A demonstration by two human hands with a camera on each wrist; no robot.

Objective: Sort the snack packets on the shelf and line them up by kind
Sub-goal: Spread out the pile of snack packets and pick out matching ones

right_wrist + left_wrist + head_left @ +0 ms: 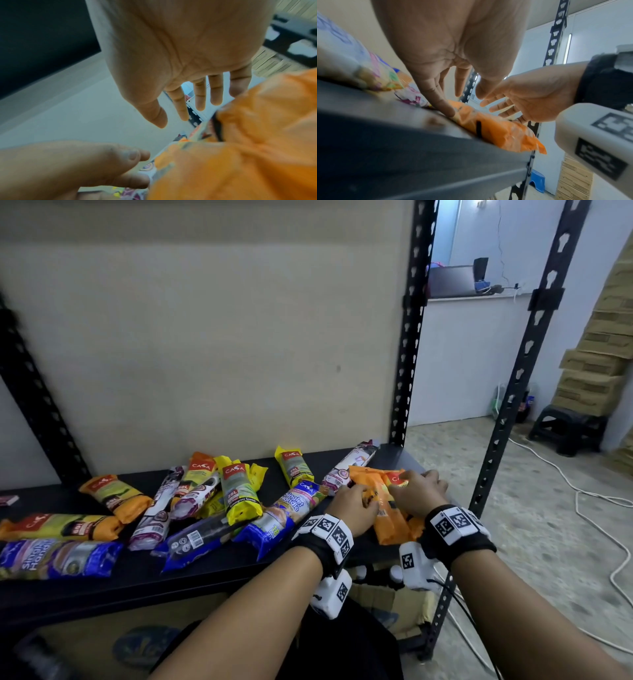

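Observation:
Two orange packets lie side by side at the right end of the black shelf. My left hand rests on their left side; in the left wrist view its fingers are straight and one fingertip presses the orange packet. My right hand lies flat over their far right end, fingers straight above the orange packet. Neither hand grips anything. A purple-and-white packet lies just behind the left hand.
Yellow, blue, purple-white and other orange packets lie mixed across the shelf's middle and left. Black slotted uprights frame the right end. Cables, a stool and stacked boxes lie beyond.

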